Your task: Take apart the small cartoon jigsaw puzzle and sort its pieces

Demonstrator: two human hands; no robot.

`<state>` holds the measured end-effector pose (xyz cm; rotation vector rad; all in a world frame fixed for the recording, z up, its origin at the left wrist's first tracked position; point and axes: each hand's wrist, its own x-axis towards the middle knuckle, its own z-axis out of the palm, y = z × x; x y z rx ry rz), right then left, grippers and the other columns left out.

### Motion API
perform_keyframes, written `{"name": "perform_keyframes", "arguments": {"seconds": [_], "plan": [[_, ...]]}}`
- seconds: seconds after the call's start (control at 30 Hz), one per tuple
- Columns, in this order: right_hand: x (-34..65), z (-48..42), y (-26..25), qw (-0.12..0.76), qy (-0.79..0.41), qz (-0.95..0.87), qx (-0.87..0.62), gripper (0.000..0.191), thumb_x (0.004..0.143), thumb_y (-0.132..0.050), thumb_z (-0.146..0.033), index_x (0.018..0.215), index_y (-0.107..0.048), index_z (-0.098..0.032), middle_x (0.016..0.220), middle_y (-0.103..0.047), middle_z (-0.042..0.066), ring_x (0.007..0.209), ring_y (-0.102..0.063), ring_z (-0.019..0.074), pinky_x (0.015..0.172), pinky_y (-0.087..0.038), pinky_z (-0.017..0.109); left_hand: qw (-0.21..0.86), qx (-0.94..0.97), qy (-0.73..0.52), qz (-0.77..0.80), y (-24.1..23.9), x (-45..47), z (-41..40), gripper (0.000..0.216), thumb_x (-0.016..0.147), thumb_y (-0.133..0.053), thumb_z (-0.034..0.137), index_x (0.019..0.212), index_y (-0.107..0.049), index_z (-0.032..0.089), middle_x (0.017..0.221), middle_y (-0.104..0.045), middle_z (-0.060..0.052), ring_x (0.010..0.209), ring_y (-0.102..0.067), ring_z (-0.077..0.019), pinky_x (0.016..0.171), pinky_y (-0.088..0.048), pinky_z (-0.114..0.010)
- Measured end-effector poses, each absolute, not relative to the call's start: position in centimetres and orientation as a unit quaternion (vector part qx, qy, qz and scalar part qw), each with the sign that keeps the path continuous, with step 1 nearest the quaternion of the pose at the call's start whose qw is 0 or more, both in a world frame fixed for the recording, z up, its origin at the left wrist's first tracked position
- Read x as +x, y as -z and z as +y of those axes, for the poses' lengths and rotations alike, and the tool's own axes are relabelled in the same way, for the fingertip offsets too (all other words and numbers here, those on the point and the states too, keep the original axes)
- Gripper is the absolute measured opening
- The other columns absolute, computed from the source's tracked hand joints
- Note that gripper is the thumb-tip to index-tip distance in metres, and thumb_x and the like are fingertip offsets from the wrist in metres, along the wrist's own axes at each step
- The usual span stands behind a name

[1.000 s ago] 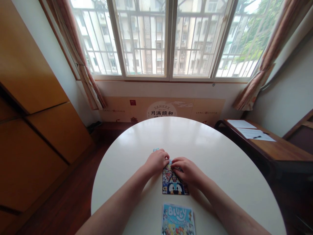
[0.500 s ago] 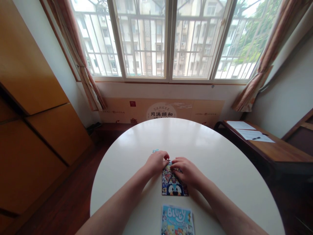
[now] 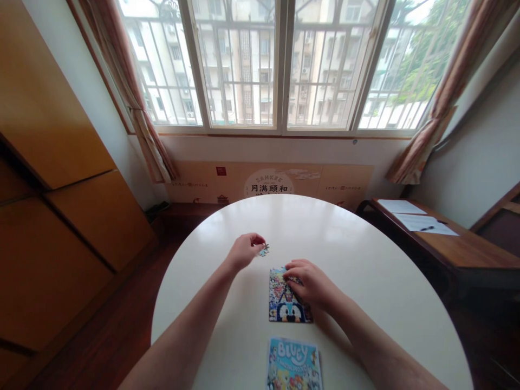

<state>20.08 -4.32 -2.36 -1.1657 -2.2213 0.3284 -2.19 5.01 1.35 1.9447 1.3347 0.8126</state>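
Observation:
A small jigsaw puzzle (image 3: 280, 295) with a blue cartoon dog's face lies flat on the white round table (image 3: 195, 303). Just beyond its top left corner, my left hand (image 3: 246, 252) pinches a puzzle piece (image 3: 266, 246) at its fingertips. Light blue loose pieces (image 3: 263, 253) lie right under those fingers; how many cannot be made out. My right hand (image 3: 311, 280) rests over the puzzle's upper right part, thumb and fingers apart, hiding that corner and edge. Nearer to me lies a light blue Bluey picture sheet or packet (image 3: 293, 363).
On the right stands a wooden side table (image 3: 479, 252) with papers (image 3: 422, 223) and a dark pen (image 3: 427, 228). An orange-brown cabinet (image 3: 81, 216) is at the left. Behind the round table are a printed cardboard panel (image 3: 195, 184) and a barred window (image 3: 244, 76).
My left hand has moved from the puzzle's top edge up and left to the loose pieces. My right hand has stayed on the puzzle.

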Motion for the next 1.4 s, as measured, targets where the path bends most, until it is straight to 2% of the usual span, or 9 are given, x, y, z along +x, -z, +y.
{"name": "perform_keyframes", "arguments": {"seconds": [0.23,0.5,0.7,0.93,1.07,1.17,1.4], "plan": [[20.1,-4.2,2.5,0.295,-0.13,-0.836,-0.444,0.02,0.082,-0.062,-0.017,0.092,-0.078,-0.024,0.104,-0.072,0.006,0.102,-0.065,0.0211,0.096,-0.05,0.033,0.279,0.7,-0.266,0.601,-2.5,-5.1,6.0,0.013,0.076,-0.062,0.019,0.084,-0.072,0.014,0.088,-0.075,-0.007,0.083,-0.069,-0.0203,0.077,-0.051,-0.028],[20.0,-4.3,2.4,0.297,-0.143,-0.829,-0.451,0.021,0.081,-0.063,-0.017,0.093,-0.078,-0.023,0.107,-0.072,0.007,0.103,-0.064,0.022,0.097,-0.049,0.035,0.302,0.724,-0.206,0.585,-1.5,-4.4,5.8,0.017,0.074,-0.065,0.02,0.088,-0.075,0.014,0.088,-0.076,-0.006,0.084,-0.07,-0.022,0.075,-0.051,-0.028],[20.1,-4.4,2.4,0.289,-0.157,-0.828,-0.455,0.022,0.082,-0.061,-0.017,0.095,-0.078,-0.023,0.11,-0.071,0.007,0.106,-0.063,0.0225,0.099,-0.047,0.035,0.144,0.714,-0.309,0.611,-1.2,-4.4,6.2,0.02,0.085,-0.059,0.019,0.096,-0.076,0.02,0.098,-0.076,-0.003,0.09,-0.068,-0.0195,0.086,-0.051,-0.029],[20.1,-4.8,1.8,0.28,-0.152,-0.826,-0.466,0.023,0.083,-0.059,-0.02,0.099,-0.075,-0.023,0.112,-0.068,0.007,0.105,-0.062,0.0215,0.096,-0.047,0.033,0.092,0.824,-0.258,0.496,-1.3,-1.4,3.4,0.019,0.087,-0.059,0.02,0.096,-0.075,0.022,0.097,-0.074,-0.002,0.086,-0.067,-0.019,0.085,-0.051,-0.029],[20.2,-4.8,1.5,0.274,-0.148,-0.811,-0.495,0.019,0.084,-0.058,-0.022,0.096,-0.073,-0.021,0.103,-0.069,0.006,0.101,-0.061,0.0196,0.096,-0.046,0.032,0.113,0.873,-0.193,0.433,-0.4,0.5,1.8,0.022,0.084,-0.065,0.026,0.103,-0.074,0.022,0.105,-0.072,-0.004,0.097,-0.065,-0.0224,0.089,-0.05,-0.033],[20.5,-4.7,1.4,0.26,-0.135,-0.79,-0.538,0.021,0.083,-0.058,-0.021,0.098,-0.072,-0.019,0.104,-0.068,0.006,0.102,-0.061,0.0202,0.098,-0.044,0.032,0.112,0.883,-0.171,0.423,0.2,1.1,1.5,0.026,0.082,-0.067,0.03,0.106,-0.073,0.021,0.108,-0.07,-0.006,0.103,-0.062,-0.0251,0.093,-0.048,-0.036],[20.9,-4.4,1.9,0.22,-0.125,-0.772,-0.583,0.03,0.085,-0.056,-0.027,0.109,-0.072,-0.02,0.118,-0.065,0.009,0.115,-0.057,0.0232,0.104,-0.041,0.033,0.114,0.892,-0.143,0.413,0.7,1.6,1.6,0.014,0.08,-0.066,0.028,0.087,-0.075,0.021,0.096,-0.069,-0.007,0.095,-0.062,-0.0239,0.089,-0.048,-0.034]]}}
